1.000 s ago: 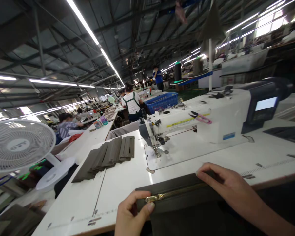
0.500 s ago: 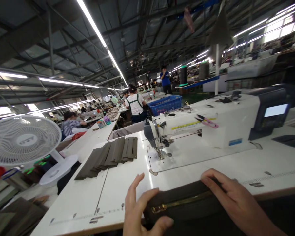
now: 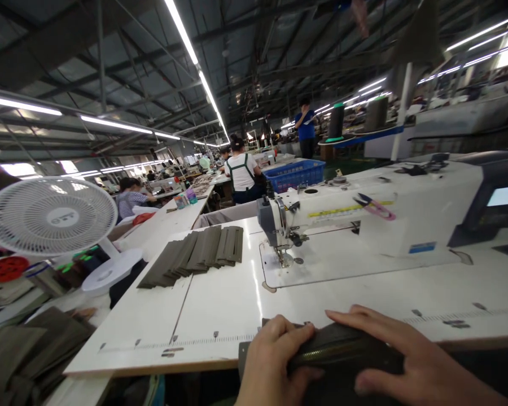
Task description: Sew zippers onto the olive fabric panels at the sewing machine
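Note:
A dark olive fabric piece with a brass zipper (image 3: 317, 354) lies at the front edge of the sewing table (image 3: 220, 316). My left hand (image 3: 275, 358) is closed around its left end, with the thumb below the zipper and the fingers over the top; the zipper pull is hidden. At the other end my right hand (image 3: 406, 355) grips the fabric, its fingers along the upper edge and its thumb on the front. Just beyond my hands stands a white sewing machine (image 3: 432, 208), its needle and presser foot (image 3: 284, 258) apart from the fabric.
Several flat olive fabric pieces (image 3: 195, 254) lie overlapped on the table's left. A white fan (image 3: 53, 217) stands farther left, above more olive fabric (image 3: 21, 355). Pink-handled snips (image 3: 376, 208) rest on the machine. Behind are a blue crate (image 3: 296, 173) and co-workers.
My left hand has gone from spread fingers beside the zipper pull to a closed hold over it. My right hand's thumb has come onto the front of the fabric. The camera view has turned left.

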Tool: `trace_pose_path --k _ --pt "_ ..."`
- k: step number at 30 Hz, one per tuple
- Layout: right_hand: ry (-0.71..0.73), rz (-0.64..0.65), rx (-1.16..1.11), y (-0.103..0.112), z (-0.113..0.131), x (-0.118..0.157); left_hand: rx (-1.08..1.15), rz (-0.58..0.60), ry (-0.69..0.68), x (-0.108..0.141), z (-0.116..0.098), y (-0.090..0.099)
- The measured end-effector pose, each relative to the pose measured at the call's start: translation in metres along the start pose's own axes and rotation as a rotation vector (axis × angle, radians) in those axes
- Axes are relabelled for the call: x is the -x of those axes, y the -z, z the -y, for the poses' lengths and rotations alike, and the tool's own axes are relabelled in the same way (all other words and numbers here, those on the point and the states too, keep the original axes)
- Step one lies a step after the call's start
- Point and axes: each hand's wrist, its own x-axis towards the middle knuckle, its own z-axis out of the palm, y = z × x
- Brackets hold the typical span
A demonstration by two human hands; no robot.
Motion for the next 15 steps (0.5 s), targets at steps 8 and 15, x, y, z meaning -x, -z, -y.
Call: trace_pose_path --k 8,15 --pt "0.081 0.166 -0.135 0.002 0.02 -0.006 -0.016 -0.074 -0.137 0.001 -0.003 0.006" --pt "-0.182 0.311 -0.167 -0.001 0.005 -0.005 0.276 0.119 0.414 0.013 -0.004 0.028"
